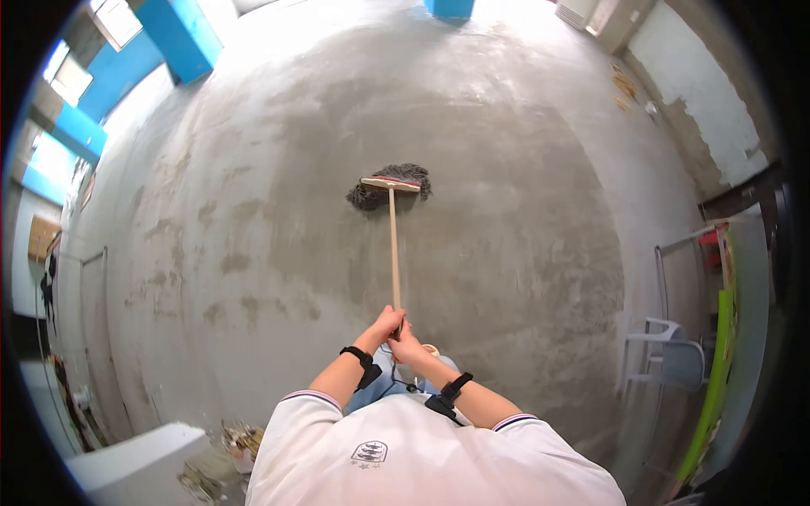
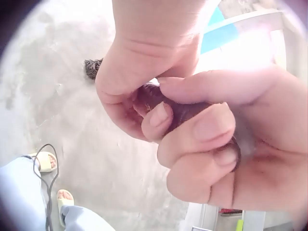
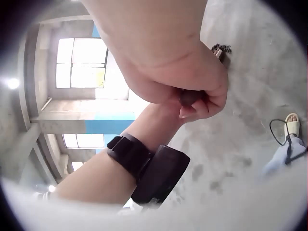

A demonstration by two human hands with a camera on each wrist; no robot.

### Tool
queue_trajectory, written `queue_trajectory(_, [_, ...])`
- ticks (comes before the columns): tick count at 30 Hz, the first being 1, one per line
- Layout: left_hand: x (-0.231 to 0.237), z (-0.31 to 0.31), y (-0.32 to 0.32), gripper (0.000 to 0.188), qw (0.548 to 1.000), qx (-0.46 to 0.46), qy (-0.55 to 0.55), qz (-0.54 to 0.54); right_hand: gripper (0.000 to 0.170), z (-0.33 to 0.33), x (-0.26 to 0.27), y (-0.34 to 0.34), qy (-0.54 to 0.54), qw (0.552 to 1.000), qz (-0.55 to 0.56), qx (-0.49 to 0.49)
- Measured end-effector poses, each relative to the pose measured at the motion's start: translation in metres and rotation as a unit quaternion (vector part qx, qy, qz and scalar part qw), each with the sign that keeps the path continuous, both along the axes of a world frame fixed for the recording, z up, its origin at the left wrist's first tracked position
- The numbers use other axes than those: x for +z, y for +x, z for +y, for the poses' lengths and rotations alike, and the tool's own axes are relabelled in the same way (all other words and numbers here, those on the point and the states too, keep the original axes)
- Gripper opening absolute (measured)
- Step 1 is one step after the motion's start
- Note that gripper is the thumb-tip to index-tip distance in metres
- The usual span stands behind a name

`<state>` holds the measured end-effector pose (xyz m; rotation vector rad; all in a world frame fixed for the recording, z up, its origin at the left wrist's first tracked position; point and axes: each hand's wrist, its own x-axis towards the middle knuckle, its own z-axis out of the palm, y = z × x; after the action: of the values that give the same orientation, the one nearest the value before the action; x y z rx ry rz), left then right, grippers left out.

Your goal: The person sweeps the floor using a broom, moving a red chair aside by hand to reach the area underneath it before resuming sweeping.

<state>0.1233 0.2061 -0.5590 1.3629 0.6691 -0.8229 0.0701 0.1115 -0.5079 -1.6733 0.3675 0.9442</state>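
A mop with a dark grey stringy head (image 1: 369, 198) lies on the concrete floor ahead of the person. Its pale wooden handle (image 1: 395, 244) runs back toward the body. My left hand (image 1: 389, 320) grips the handle a little ahead of my right hand (image 1: 407, 344), which holds it near its end. In the left wrist view, the fingers of the right hand (image 2: 202, 144) curl round the dark handle end, and the left hand (image 2: 130, 77) wraps it just beside. The right wrist view shows the back of the right hand (image 3: 192, 72) over the dark handle end (image 3: 190, 97).
The wide concrete floor (image 1: 472, 253) has wet-looking darker patches. A grey plastic chair (image 1: 675, 363) stands at right beside a green-edged panel (image 1: 709, 379). Blue pillars (image 1: 181, 38) rise at back left. A white ledge (image 1: 143, 460) and debris (image 1: 240, 443) lie at lower left.
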Motion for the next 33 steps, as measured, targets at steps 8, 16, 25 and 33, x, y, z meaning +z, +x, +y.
queue_trajectory(8, [0.004, -0.07, -0.131, 0.037, 0.985, 0.168, -0.035, 0.013, 0.039, -0.094, 0.077, -0.008, -0.054, 0.901, -0.033, 0.43])
queue_trajectory(16, [0.059, -0.046, -0.214, 0.023, 0.981, 0.173, -0.063, 0.064, 0.043, -0.107, -0.002, -0.008, -0.023, 0.975, 0.109, 0.191])
queue_trajectory(25, [0.091, -0.054, -0.377, 0.034, 0.975, 0.209, -0.074, 0.022, 0.065, -0.04, -0.035, -0.152, -0.051, 0.959, 0.134, 0.246])
queue_trajectory(33, [0.082, -0.094, -0.593, 0.059, 0.944, 0.303, -0.06, -0.114, 0.031, -0.036, -0.12, -0.317, -0.031, 0.901, 0.122, 0.416])
